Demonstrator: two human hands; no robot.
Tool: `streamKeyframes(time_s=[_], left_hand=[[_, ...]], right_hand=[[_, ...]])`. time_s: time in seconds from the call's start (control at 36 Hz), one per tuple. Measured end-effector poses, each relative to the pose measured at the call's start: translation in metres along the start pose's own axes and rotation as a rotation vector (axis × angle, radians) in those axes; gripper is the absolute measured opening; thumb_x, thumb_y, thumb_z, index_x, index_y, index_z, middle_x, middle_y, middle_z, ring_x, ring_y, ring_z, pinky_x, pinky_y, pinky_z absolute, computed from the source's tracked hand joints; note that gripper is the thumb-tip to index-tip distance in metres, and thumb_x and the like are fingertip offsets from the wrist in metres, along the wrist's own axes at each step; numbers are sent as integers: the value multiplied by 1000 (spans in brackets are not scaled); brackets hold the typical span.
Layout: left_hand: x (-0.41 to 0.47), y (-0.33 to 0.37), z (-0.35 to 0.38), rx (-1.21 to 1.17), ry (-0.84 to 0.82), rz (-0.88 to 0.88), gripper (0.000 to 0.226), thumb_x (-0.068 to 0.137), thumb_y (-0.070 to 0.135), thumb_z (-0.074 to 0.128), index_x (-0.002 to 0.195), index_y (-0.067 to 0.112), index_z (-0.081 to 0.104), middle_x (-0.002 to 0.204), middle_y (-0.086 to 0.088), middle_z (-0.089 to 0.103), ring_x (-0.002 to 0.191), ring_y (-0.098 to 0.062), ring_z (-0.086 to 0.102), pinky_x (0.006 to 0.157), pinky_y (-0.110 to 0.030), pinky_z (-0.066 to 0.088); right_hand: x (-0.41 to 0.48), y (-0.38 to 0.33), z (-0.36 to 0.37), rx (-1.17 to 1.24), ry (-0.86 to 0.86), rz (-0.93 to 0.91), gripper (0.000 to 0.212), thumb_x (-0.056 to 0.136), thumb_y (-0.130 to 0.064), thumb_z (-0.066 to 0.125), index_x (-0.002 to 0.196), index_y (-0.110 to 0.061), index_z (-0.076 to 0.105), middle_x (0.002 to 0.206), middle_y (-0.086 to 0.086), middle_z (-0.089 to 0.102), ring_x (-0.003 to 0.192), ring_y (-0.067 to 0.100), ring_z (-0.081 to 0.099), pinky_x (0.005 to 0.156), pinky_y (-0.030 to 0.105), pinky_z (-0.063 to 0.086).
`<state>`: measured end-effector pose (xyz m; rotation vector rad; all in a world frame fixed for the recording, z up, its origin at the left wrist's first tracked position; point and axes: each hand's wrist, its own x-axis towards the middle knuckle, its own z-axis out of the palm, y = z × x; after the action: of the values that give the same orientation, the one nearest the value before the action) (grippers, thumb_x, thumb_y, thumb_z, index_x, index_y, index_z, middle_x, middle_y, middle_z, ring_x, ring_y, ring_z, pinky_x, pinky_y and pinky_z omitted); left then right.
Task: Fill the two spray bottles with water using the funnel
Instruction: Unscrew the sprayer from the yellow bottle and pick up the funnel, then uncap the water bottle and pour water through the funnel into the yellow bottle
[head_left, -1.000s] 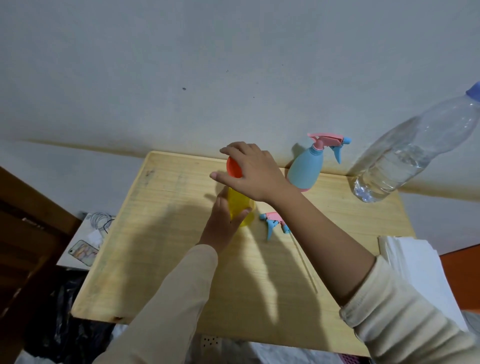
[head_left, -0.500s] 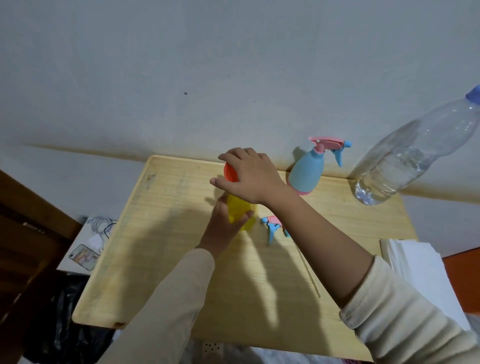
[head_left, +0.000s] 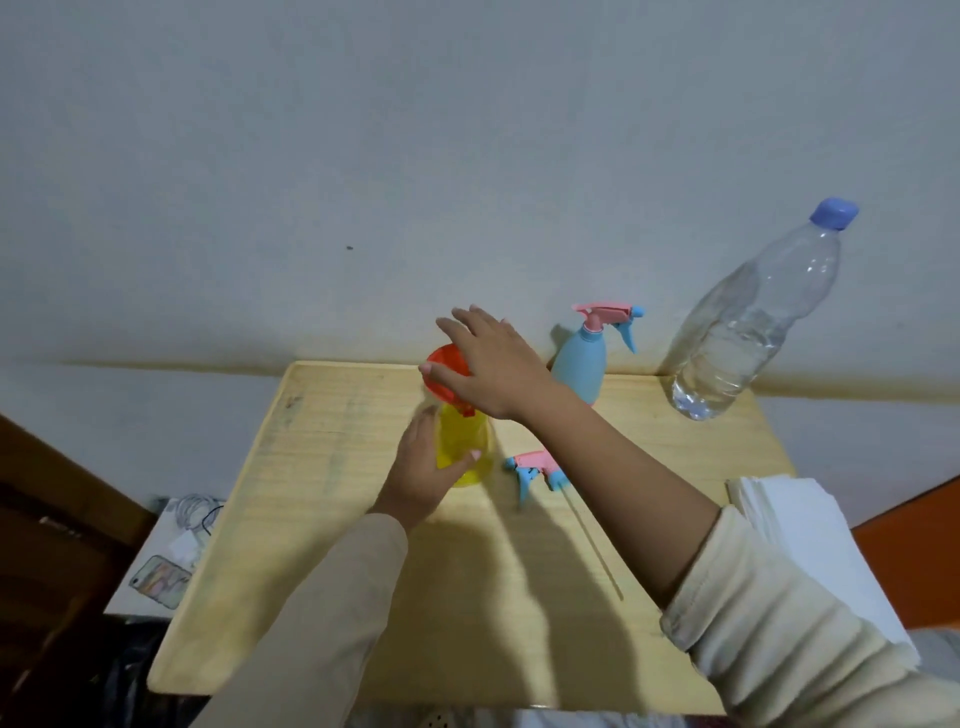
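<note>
Pale wooden bench (head_left: 332, 519) pushed against a plain grey-white wall (head_left: 363, 156), grain running across, a dark smudge near the far left corner, hard shadows of both arms thrown over the middle. Near the centre, a yellow bottle (head_left: 464, 444) standing upright with an orange funnel (head_left: 445, 371) seated in its neck. Left hand (head_left: 423, 475) wrapped round the bottle from the near side, fingers (head_left: 470, 458) clasped on its body. Right hand (head_left: 491, 366) spread flat above the funnel, fingers released and splayed, thumb close to the rim; touching it or just clear, hard to tell from this angle. Just right of the yellow bottle, a pink-and-blue sprayer (head_left: 535, 470) lying loose on the wood, its thin tube trailing toward the near edge. At the back by the wall, a blue bottle (head_left: 581, 366) upright with its pink trigger head on. Farther right, in the far corner, a clear water bottle (head_left: 748, 322) with a blue cap, partly full. White paper (head_left: 810, 540) stacked at the right edge, partly under the cream sleeve (head_left: 779, 623). Off the left side, lower down, a white box (head_left: 171, 556) with a phone (head_left: 158, 581) and coiled cables on it, dark wooden furniture (head_left: 47, 519) beyond. Orange surface (head_left: 914, 561) at far right.
</note>
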<state>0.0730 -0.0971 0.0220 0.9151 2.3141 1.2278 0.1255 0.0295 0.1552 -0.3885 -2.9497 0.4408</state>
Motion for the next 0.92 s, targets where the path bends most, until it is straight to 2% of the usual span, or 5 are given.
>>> streamKeyframes(time_s=[0.19,0.33,0.44,0.64,0.92], left_hand=[[-42,34,-10,124,-5,-113,76,87,39,66,147,11,29,147,-6,36,134,-23,39,109,-36,34],[-72,63,5,211,-72,-154,52,80,53,63,119,19,59,121,0,60,116,-24,57,97,-39,45],[-86,104,35,240,-128,-137,68,91,46,58,143,8,37,146,-9,40,135,-25,38,108,-33,32],[-58,187,84,310,-206,78,64,91,47,57,141,12,38,146,-5,41,132,-20,39,104,-29,32],[44,324,126,314,-243,363,70,91,46,57,144,8,30,147,-8,33,136,-23,34,104,-32,31]], right_hand=[[-50,19,-34,30,-28,6,57,95,-45,45,143,-16,33,149,8,34,138,24,29,110,40,27],[-108,46,-56,47,-86,110,58,94,-36,51,144,-16,30,149,6,31,134,25,34,104,39,34],[-155,79,-70,11,-81,199,58,92,-34,52,142,-14,32,144,7,37,128,28,40,98,42,41],[-209,149,-74,22,-62,396,59,91,-40,54,140,-16,33,143,6,39,129,24,41,99,39,41],[-190,242,-79,34,71,697,48,91,-42,51,126,-10,39,127,6,48,119,23,47,79,34,41]])
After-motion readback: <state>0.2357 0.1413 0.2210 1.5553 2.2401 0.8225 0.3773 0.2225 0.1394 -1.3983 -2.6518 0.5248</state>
